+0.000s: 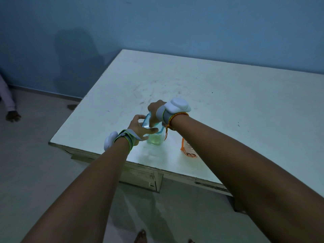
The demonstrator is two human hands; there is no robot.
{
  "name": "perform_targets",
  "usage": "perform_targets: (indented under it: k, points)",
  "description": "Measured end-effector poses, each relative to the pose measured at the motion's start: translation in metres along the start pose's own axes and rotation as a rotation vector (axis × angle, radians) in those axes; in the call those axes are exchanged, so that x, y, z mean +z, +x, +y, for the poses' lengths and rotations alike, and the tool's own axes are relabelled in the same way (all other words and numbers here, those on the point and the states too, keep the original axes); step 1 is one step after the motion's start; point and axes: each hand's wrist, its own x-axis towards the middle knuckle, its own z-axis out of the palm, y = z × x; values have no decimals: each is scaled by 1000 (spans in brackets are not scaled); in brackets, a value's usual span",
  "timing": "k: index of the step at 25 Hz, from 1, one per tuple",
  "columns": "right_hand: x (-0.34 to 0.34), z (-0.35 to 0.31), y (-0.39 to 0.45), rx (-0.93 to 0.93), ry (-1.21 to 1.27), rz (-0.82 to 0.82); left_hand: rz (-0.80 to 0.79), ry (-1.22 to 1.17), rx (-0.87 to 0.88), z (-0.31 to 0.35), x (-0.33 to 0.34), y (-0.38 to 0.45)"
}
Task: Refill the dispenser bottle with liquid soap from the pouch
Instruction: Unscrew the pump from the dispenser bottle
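A clear container (156, 139) holding a little yellowish liquid stands near the front left corner of the white table (201, 95). A teal-rimmed lid (146, 122) sits on top of it. My left hand (137, 126) grips the lid from the left, with fingers curled over its far edge and one finger lying along its near edge. My right hand (157, 109) comes down from above, its fingers bent onto the lid's far right side; its fingertips are hidden. The orange soap pouch (188, 151) lies flat on the table just right of the container, untouched.
The table's front edge runs close below the container, with a drawer unit underneath. A blue wall stands behind. Another person's sleeve and hand (12, 115) show at the far left on the floor. My foot (140, 236) is at the bottom edge.
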Motion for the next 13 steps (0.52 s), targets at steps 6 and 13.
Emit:
perform_targets:
  k: [6,13]
  points:
    - [6,-7,8,37,52,104,-12,83,-13,3,-1,2]
    - [5,-3,7,-96,-229,33,-30,76,-10,2,-2,2]
